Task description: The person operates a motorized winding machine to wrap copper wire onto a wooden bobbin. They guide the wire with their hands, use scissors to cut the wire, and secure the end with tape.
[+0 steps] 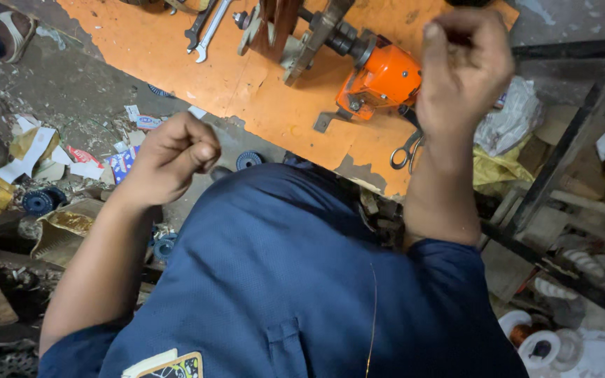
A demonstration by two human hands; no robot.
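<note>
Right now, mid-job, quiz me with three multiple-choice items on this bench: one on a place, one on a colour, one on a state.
1. Where do the scissors lie?
A. on the orange board, by the right wrist
B. in the left hand
C. beside the wire spools

2. What colour is the power tool body?
A. blue
B. orange
C. grey

3. How is the left hand held?
A. flat, palm open
B. gripping a spanner
C. closed in a loose fist

Answers: 1 A, their handles show on the orange board under the right hand. 2 B, its casing is orange. 3 C, its fingers curl inward; the spanners lie untouched.
</note>
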